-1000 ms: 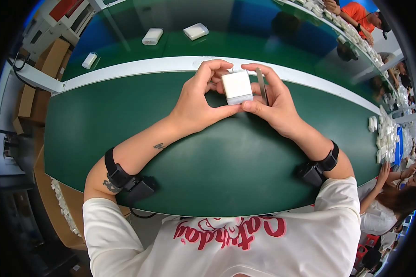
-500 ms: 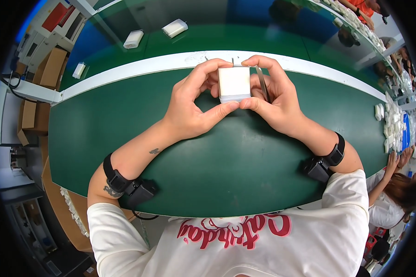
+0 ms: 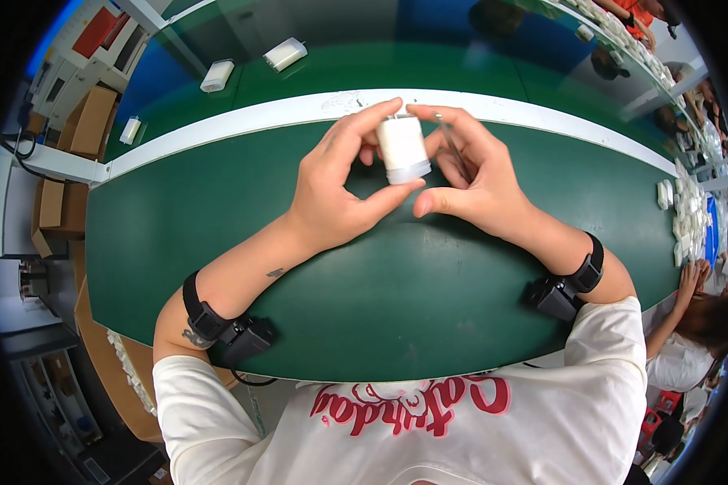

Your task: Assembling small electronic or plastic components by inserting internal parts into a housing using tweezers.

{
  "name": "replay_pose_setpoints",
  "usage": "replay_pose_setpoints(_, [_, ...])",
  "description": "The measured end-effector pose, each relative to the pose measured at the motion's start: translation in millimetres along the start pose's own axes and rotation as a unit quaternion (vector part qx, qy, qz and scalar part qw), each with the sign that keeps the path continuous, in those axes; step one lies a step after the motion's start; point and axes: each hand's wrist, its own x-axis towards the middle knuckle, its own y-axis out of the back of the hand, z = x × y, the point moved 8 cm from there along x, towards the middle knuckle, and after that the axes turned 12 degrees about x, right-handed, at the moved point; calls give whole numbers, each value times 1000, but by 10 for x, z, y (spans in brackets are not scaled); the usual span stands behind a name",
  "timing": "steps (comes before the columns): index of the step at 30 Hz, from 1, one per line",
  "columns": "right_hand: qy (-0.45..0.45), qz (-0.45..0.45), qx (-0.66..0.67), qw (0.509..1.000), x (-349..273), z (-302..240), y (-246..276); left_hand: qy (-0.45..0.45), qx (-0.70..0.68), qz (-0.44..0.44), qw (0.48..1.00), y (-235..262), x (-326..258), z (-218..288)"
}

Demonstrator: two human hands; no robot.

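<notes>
A small white block (image 3: 402, 148) is held above the green table (image 3: 218, 234), just in front of its white edge strip (image 3: 243, 120). It is pinched between the left hand (image 3: 337, 190) and the right hand (image 3: 469, 174), whose fingers are clamped on its sides.

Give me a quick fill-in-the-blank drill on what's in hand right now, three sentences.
1. The small white block is held between ____ hands, the left hand and the right hand.
2. The table under the hands has a ____ surface.
3. A thin metal tool sits in the ____ hand.

Missing words: both; green; right
</notes>
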Motion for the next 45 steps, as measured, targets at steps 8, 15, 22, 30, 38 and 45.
replay_pose_setpoints(8, [-180,-28,300,936,12,178,-139,8,21,-17,1000,-16,51,-75])
replay_pose_setpoints(15, [2,21,136,990,77,80,-11,-2,9,14,1000,61,60,-108])
replay_pose_setpoints(22, [-17,-1,95,995,30,87,-22,52,-92,-3,994,9,-4,-186])
replay_pose_setpoints(30, [-24,-28,108,993,15,109,-32,62,-120,-32,990,-43,8,-209])
replay_pose_setpoints(38, [-68,-2,169,983,-13,176,-27,158,-207,-106,960,-147,-19,-293])
replay_pose_setpoints(45, [-147,122,167,967,-57,225,127,294,-353,-72,886,-129,-18,-451])
